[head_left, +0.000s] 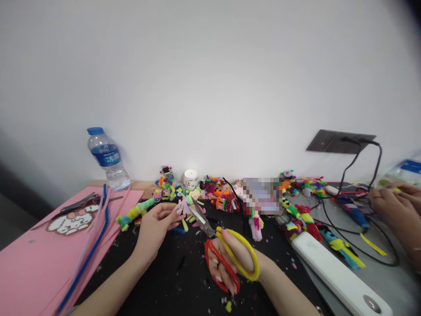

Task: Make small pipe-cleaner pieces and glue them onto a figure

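Note:
My left hand (155, 227) pinches a pale pink fuzzy pipe-cleaner piece (183, 207) with several strands, above the black mat (177, 272). In my right hand (235, 254) is a pair of scissors (202, 219) with one red and one yellow handle. My fingers go through both loops, which stand apart. The blades point up and left, their tips close beside the pink piece; whether they touch it I cannot tell. Behind my left hand lies a green and yellow fuzzy pipe-cleaner strip (136, 213).
Pink sheets (29, 267) on the left carry a blue pipe cleaner (98, 237) and dark tongs-like tool (77, 205). A water bottle (107, 160) leans on the wall. Fuzzy figures (223, 193) line the back. At right are a white device (338, 272), black cables and another person's hands (391, 204).

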### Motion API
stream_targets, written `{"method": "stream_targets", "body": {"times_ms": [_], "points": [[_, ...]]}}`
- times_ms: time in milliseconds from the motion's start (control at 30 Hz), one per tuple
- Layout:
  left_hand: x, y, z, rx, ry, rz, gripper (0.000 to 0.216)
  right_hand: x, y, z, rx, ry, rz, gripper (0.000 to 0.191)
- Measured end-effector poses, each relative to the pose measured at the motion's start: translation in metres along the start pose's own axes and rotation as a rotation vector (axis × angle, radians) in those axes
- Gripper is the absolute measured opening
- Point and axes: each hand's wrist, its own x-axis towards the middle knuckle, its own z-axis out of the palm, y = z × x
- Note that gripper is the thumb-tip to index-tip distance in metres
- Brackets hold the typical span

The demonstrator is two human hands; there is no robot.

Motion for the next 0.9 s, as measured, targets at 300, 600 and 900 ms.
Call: {"method": "stream_targets", "body": {"times_ms": [300,600,900], "points": [[0.003,-0.005,-0.001,0.100,-0.028,0.150,0.024,0.001,0.001,-0.002,-0.027,0.010,0.023,0.069],[0.001,-0.002,0.000,0.327,-0.095,0.234,0.012,0.002,-0.004,0.002,0.000,0.094,0.013,0.071],[0.003,-0.006,-0.001,0.213,-0.082,0.191,0.019,0.001,-0.011,0.011,-0.012,0.187,0.101,0.063]]}}
